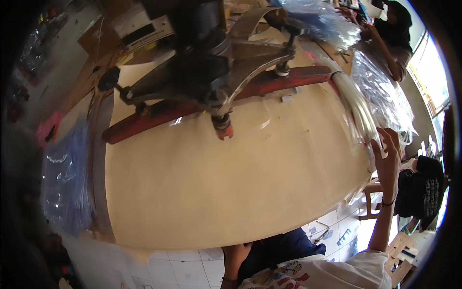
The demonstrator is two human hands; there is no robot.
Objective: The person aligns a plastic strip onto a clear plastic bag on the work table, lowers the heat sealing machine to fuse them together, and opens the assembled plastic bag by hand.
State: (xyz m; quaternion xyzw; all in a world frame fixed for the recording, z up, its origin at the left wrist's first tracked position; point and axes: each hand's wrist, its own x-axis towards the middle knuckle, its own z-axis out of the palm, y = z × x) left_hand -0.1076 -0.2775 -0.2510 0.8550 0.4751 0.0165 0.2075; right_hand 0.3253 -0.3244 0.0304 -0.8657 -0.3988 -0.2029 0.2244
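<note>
My right hand [389,156] is raised at the right edge of the table, beside the lower end of a bundle of clear plastic strips or bags [357,108]. Its fingers are spread, with thumb and fingertips apart at the plastic; whether they touch it I cannot tell. My left hand [237,251] is low at the table's front edge, its fingers hidden beneath the board. Between them spreads a tan sheet-covered tabletop [231,192]. Above its far part stands a dark machine head [202,72] with a long red bar [293,77] and a small red-tipped foot [224,132].
Blue-tinted plastic bags [70,178] hang at the left edge. More clear plastic [382,91] lies at the right, and a blue plastic pile [320,21] at the back. Cardboard boxes [137,26] stand back left. Another person [392,38] sits at the far right.
</note>
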